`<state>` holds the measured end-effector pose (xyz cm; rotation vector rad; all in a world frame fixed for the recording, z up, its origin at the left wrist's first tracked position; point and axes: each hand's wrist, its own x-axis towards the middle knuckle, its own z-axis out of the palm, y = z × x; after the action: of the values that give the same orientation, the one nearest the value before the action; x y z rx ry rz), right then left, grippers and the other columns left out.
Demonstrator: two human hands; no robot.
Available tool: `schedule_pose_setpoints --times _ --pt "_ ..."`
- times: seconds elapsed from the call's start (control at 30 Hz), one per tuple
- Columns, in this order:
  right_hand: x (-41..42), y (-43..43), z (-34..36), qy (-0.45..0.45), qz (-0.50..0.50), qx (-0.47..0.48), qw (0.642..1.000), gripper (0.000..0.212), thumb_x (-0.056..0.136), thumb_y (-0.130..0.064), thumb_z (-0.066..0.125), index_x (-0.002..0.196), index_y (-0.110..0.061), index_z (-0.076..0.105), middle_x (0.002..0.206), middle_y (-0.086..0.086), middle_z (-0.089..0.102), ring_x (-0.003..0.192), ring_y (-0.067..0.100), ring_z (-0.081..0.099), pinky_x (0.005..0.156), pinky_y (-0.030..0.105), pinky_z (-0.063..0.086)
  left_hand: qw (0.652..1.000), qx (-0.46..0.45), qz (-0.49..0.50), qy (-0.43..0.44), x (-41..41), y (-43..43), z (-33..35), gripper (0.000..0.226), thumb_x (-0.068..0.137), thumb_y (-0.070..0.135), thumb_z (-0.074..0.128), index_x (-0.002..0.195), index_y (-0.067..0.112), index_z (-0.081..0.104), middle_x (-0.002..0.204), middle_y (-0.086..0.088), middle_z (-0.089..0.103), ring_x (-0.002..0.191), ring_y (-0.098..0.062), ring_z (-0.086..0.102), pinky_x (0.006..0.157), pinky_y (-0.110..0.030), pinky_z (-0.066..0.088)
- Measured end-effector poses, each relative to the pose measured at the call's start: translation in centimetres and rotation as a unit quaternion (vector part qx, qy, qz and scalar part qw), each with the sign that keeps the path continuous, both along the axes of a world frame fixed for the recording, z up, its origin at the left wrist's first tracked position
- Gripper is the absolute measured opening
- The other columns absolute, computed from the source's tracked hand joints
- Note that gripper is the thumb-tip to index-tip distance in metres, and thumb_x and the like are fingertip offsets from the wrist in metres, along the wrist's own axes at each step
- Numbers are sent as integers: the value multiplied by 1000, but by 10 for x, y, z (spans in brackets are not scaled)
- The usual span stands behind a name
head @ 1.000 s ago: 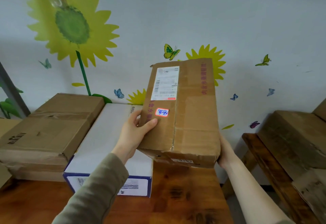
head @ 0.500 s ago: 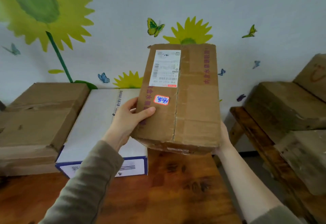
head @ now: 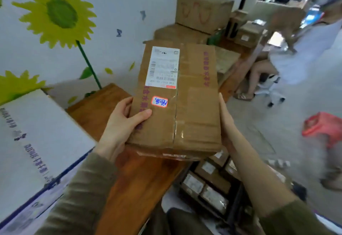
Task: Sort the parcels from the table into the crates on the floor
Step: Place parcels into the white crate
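I hold a brown cardboard parcel (head: 187, 109) with a white shipping label and a small red-edged sticker, up in the air over the right end of the wooden table (head: 140, 183). My left hand (head: 122, 125) grips its left edge, thumb on top. My right hand (head: 226, 122) presses flat against its right side, fingers straight. Below the parcel, on the floor, stands a dark crate (head: 212, 188) with several labelled parcels inside. A large white parcel (head: 37, 142) with a blue edge lies on the table at the left.
A second wooden table (head: 235, 75) at the right carries stacked brown boxes (head: 201, 11). Another person in white (head: 303, 50) stands at the far right. A red plastic stool (head: 323, 125) stands on the grey floor. The sunflower wall is behind the table.
My view has swung right and down, bringing the floor crate, the stool and another person into sight. The parcel has moved right with both hands, past the table's end.
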<state>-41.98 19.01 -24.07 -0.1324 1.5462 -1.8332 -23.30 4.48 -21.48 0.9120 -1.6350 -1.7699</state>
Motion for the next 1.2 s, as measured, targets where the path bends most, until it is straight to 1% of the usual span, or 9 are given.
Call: schedule_pose_setpoints --times 0.13,0.33,0.4,0.5,0.6,0.67,0.83,1.0,1.2 --pt "1 93 -31 -8 -134 -1 991 49 93 -57 39 94 -18 69 87 2 74 75 15 70 61 25 54 993 3 -114 -25 -33 55 -21 56 75 10 74 124 16 49 112 0 66 96 -13 65 76 -26 55" --pt "32 244 -59 13 -363 122 924 43 91 -56 46 81 -21 68 86 -2 70 81 14 66 77 30 54 958 8 -280 -63 -84 166 -50 60 74 7 75 127 15 48 113 1 64 98 -9 63 71 -18 55" --pt "46 297 -70 -16 -384 101 918 52 87 -63 45 93 -19 71 94 2 73 91 20 69 84 37 54 939 -2 -335 -74 -99 211 -59 59 74 8 75 125 16 48 111 4 63 98 -6 62 74 -17 51" --pt "63 368 -82 -65 -406 60 909 54 87 -62 46 108 -18 70 106 4 72 100 22 68 92 41 51 911 -13 -402 -90 -114 282 -72 54 75 10 74 119 24 46 98 17 59 86 5 57 61 -4 46" --pt "78 431 -91 -59 -449 75 889 32 88 -49 56 93 -26 76 101 2 73 97 21 68 92 42 52 884 -12 -453 -118 -125 347 -85 56 76 10 75 125 19 49 107 8 63 86 4 58 60 -5 48" --pt "86 469 -99 -77 -500 83 859 31 87 -45 61 91 -18 75 99 6 73 93 21 69 90 42 53 866 -11 -481 -138 -131 385 -95 62 75 12 76 130 15 49 114 1 63 93 -4 61 68 -14 51" --pt "109 545 -113 -117 -578 85 803 22 88 -42 60 85 -21 68 88 1 72 84 16 69 79 35 56 824 -6 -545 -151 -144 474 -115 44 78 9 73 113 27 54 96 16 63 83 2 61 60 -10 50" --pt "138 605 -132 -180 -652 90 731 23 86 -47 61 82 -24 63 88 -1 69 86 17 67 79 37 55 751 -29 -633 -188 -160 551 -138 46 76 16 75 118 24 57 109 6 66 97 -8 63 80 -27 52" --pt "173 657 -172 -242 -727 62 639 28 87 -51 56 90 -24 60 97 -2 68 85 14 66 76 34 54 643 -82 -734 -204 -175 643 -174 36 79 21 72 110 32 57 102 15 66 94 -3 62 77 -22 49"
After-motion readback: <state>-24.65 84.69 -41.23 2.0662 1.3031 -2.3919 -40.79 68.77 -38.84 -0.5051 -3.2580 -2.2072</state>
